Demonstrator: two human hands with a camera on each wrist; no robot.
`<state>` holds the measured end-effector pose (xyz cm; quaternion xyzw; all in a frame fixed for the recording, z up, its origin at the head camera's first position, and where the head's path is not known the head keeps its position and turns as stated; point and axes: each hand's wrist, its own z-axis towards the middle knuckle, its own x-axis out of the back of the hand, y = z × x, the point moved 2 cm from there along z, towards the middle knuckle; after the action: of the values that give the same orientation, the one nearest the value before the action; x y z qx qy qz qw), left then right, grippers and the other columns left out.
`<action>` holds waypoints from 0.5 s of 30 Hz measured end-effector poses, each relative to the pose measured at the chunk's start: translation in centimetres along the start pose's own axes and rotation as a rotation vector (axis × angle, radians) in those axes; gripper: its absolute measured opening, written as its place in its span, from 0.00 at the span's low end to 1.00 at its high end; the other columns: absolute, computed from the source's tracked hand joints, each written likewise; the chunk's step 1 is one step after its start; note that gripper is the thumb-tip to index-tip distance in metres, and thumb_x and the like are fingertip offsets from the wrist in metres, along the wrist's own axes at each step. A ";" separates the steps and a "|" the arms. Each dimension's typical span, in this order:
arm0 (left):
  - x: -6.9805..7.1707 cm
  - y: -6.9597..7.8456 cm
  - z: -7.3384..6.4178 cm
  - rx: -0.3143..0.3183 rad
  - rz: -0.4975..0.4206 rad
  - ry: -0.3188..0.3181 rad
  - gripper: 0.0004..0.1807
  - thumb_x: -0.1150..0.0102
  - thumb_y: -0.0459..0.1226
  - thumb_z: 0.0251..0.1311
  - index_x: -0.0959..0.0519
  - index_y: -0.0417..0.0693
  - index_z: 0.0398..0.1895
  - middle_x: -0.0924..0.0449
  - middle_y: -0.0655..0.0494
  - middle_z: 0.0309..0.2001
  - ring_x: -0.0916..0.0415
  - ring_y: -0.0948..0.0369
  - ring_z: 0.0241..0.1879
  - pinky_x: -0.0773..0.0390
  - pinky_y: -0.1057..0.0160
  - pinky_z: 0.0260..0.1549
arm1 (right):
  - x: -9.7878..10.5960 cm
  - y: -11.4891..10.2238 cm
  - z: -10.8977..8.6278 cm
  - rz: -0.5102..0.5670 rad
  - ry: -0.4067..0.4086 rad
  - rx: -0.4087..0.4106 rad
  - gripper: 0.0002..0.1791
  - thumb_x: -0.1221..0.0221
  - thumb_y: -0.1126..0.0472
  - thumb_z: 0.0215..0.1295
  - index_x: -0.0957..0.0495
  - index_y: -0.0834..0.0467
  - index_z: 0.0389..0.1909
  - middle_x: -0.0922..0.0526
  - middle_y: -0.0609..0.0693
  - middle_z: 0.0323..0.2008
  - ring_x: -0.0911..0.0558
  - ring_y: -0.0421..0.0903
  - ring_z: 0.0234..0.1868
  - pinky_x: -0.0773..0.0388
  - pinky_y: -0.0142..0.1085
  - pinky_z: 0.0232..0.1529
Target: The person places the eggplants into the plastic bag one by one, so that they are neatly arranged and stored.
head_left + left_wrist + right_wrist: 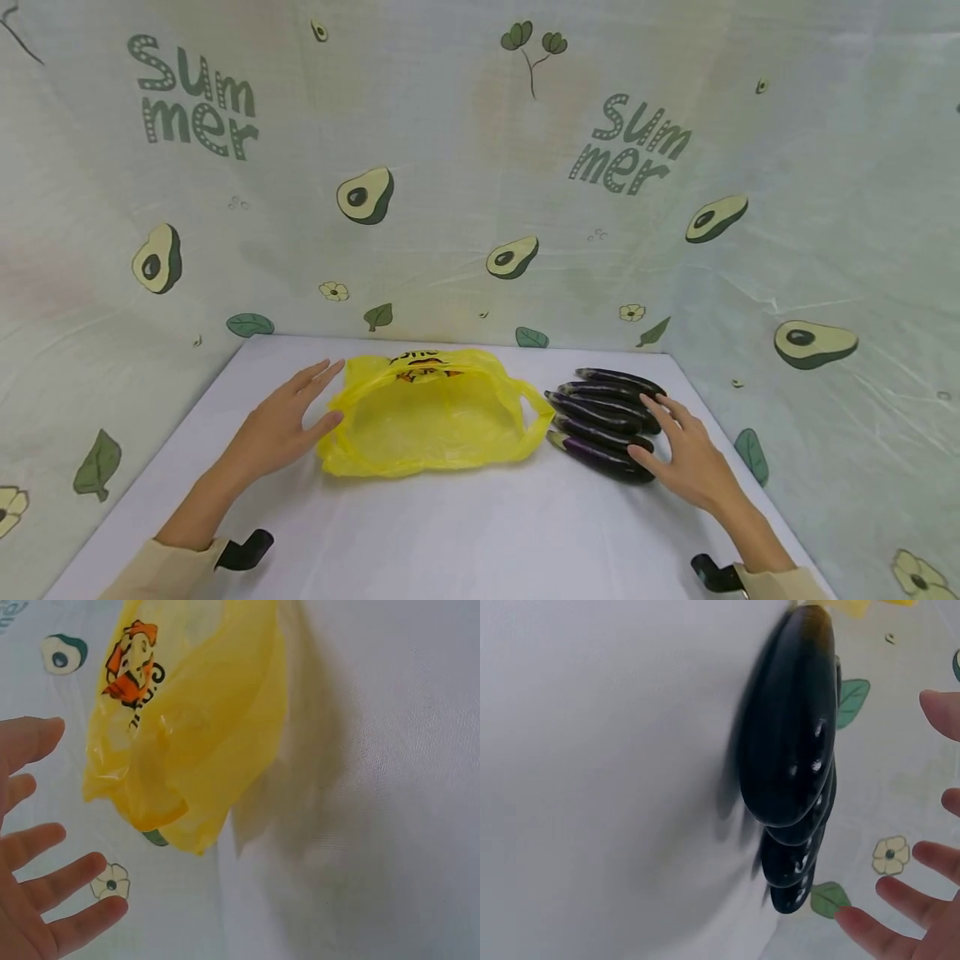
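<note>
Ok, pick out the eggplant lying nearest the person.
The frontmost eggplant, at the near end of the row, purplish by its stem end; the other eggplants all lie behind it.

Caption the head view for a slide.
Left hand beside an open yellow plastic bag, right hand by glossy eggplants, white tabletop.

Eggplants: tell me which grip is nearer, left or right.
Right. The right grip is by the thick ends of the eggplants; the left grip is beside the yellow bag, on the side away from them.
</note>
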<state>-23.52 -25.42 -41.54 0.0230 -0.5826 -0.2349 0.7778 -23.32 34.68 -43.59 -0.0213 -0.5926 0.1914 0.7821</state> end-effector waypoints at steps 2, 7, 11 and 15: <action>-0.2 0.0 0.0 -0.019 -0.016 0.007 0.46 0.31 0.47 0.70 0.44 0.60 0.86 0.40 0.42 0.81 0.36 0.35 0.74 0.27 0.28 0.60 | -0.2 0.0 -0.1 0.004 -0.004 0.008 0.49 0.32 0.39 0.69 0.41 0.52 0.83 0.39 0.68 0.77 0.33 0.75 0.69 0.22 0.73 0.43; -0.8 0.1 0.4 -0.074 -0.046 0.014 0.44 0.31 0.44 0.71 0.41 0.57 0.85 0.37 0.42 0.79 0.32 0.37 0.72 0.24 0.31 0.59 | -0.4 0.0 -0.5 0.029 0.021 0.035 0.44 0.30 0.43 0.68 0.33 0.55 0.79 0.32 0.66 0.71 0.29 0.72 0.67 0.26 0.74 0.53; -1.2 0.1 0.6 -0.071 -0.080 -0.007 0.41 0.32 0.42 0.72 0.38 0.56 0.84 0.35 0.43 0.77 0.28 0.38 0.69 0.23 0.32 0.59 | -0.8 0.0 -0.7 0.052 0.025 0.067 0.40 0.28 0.45 0.68 0.30 0.55 0.76 0.28 0.64 0.67 0.25 0.70 0.64 0.26 0.72 0.54; -1.3 0.2 0.7 -0.071 -0.102 -0.024 0.38 0.33 0.41 0.73 0.36 0.58 0.83 0.33 0.44 0.76 0.23 0.40 0.64 0.22 0.33 0.58 | -1.1 0.0 -0.7 0.072 0.032 0.098 0.37 0.27 0.47 0.67 0.26 0.55 0.73 0.25 0.61 0.64 0.22 0.67 0.61 0.24 0.69 0.54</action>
<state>-24.36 -24.53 -42.44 0.0225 -0.5812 -0.2950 0.7581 -22.87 34.51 -44.80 -0.0077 -0.5690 0.2479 0.7841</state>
